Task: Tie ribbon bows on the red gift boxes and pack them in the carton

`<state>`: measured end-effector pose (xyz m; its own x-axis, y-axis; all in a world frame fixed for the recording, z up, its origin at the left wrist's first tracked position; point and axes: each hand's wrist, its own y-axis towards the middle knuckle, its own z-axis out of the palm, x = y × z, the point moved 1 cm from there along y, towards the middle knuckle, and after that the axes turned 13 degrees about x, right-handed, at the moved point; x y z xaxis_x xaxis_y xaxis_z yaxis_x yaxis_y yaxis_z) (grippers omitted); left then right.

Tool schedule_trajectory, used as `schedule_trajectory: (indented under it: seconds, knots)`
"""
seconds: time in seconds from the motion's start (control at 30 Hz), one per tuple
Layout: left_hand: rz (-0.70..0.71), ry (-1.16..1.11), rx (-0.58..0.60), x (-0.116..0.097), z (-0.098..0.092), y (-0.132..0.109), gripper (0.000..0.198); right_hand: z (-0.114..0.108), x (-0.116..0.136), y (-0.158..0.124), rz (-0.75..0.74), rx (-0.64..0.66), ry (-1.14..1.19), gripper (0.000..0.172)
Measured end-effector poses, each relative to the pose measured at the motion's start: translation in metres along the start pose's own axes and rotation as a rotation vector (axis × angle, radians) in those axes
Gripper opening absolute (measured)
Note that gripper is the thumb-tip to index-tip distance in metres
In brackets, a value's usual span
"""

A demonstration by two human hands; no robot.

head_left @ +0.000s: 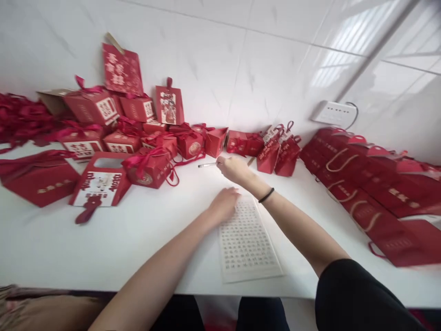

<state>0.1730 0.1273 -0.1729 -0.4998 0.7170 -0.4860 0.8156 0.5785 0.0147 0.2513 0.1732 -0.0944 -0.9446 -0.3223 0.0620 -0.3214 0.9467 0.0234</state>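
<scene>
My right hand (234, 170), with a dark band on its wrist, is raised past the far end of the sheet. Its fingers close around a slim pen (206, 165) that points left. A white sheet (251, 243) covered with rows of small written characters lies on the table. Against the sheet's upper left part rests my left hand (224, 205), its fingers stretched out and somewhat blurred. Part of the sheet's top is hidden by my hands.
Red gift boxes (151, 168) with ribbons stand across the left and back of the white table (165, 271). Red bags (358, 188) with handles line the right side. A white power strip (334, 113) sits by the tiled wall (213, 59).
</scene>
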Motion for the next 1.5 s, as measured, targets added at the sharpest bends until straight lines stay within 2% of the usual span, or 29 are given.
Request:
schedule_trajectory:
  seconds: [0.13, 0.3, 0.4, 0.47, 0.6, 0.7, 0.77, 0.87, 0.97, 1.27, 1.33, 1.43, 1.5]
  knots:
    - [-0.023, 0.021, -0.015, 0.009, -0.005, 0.001, 0.041, 0.003, -0.047, -0.047, 0.104, -0.137, 0.123, 0.015]
    - [-0.029, 0.025, -0.031, 0.009, -0.009, 0.002, 0.033, 0.044, -0.081, -0.090, 0.135, -0.356, 0.310, 0.025]
    - [-0.028, 0.047, -0.029, 0.008, -0.007, 0.004, 0.030, 0.068, -0.090, -0.097, 0.108, -0.418, 0.383, 0.032]
    - [-0.026, 0.075, -0.033, 0.009, -0.005, 0.004, 0.030, 0.076, -0.093, -0.095, 0.062, -0.485, 0.456, 0.038]
    - [-0.029, 0.095, -0.045, 0.011, -0.003, 0.005, 0.030, 0.076, -0.094, -0.089, -0.089, -0.642, 0.570, 0.038]
    - [-0.031, 0.089, -0.034, 0.011, -0.003, 0.005, 0.030, 0.075, -0.094, -0.089, -0.144, -0.729, 0.584, 0.038]
    - [-0.028, 0.088, -0.030, 0.011, -0.003, 0.005, 0.030, 0.075, -0.095, -0.089, -0.147, -0.728, 0.558, 0.035]
    - [-0.026, 0.093, -0.039, 0.010, -0.002, 0.004, 0.031, 0.078, -0.096, -0.088, -0.151, -0.655, 0.521, 0.030]
    - [-0.034, 0.095, -0.043, 0.010, -0.002, 0.004, 0.031, 0.080, -0.095, -0.087, -0.134, -0.655, 0.517, 0.031]
    - [0.001, 0.014, -0.088, 0.012, 0.000, 0.004, 0.030, 0.079, -0.085, -0.085, -0.113, -0.523, 0.515, 0.029]
    - [0.001, 0.003, -0.098, 0.007, -0.001, 0.000, 0.029, 0.075, -0.079, -0.088, -0.160, -0.575, 0.511, 0.028]
    - [-0.011, 0.133, -0.137, 0.003, -0.001, -0.005, 0.027, 0.075, -0.075, -0.089, -0.269, -0.639, 0.508, 0.026]
    - [-0.025, 0.144, -0.148, 0.003, -0.001, -0.007, 0.027, 0.080, -0.076, -0.086, -0.220, -0.575, 0.511, 0.026]
